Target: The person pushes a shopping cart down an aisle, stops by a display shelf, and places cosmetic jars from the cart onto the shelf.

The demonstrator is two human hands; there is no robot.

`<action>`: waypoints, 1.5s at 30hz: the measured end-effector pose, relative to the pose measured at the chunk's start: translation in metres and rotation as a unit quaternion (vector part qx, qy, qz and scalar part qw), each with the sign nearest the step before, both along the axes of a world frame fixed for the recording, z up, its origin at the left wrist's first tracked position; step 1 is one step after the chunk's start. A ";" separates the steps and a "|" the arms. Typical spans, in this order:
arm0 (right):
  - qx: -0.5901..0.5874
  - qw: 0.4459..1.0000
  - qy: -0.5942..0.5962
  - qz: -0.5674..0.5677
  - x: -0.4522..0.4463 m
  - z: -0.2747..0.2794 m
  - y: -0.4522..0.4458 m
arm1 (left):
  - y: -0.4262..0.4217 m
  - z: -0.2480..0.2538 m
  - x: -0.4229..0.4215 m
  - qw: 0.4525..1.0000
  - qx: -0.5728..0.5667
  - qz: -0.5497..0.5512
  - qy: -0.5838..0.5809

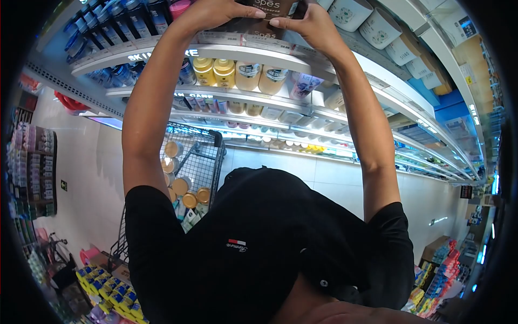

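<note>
At the top edge of the view, both my arms reach up to a lit shelf. My left hand and my right hand grip a dark brown package marked "Spēs" from its two sides, thumbs on its front. Its upper part is cut off by the frame, and most of my fingers are hidden behind it. Just below my thumbs, a second brown "Spēs" package shows above the shelf's price strip. Whether the two packages touch, I cannot tell.
Blue pump bottles stand left of my hands, white tubs right. Yellow bottles fill the shelf below. A wire shopping cart holding several gold-lidded jars is at my left. Stacked goods stand behind it.
</note>
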State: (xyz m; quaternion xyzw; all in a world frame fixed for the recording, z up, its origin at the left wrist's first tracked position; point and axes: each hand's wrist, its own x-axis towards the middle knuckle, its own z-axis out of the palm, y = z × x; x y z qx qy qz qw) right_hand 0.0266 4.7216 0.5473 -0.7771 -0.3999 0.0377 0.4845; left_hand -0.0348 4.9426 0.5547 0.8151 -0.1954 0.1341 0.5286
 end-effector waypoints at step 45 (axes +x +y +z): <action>0.009 1.000 0.002 0.021 0.007 -0.006 -0.005 | 0.007 -0.011 0.008 0.999 -0.041 -0.025 0.006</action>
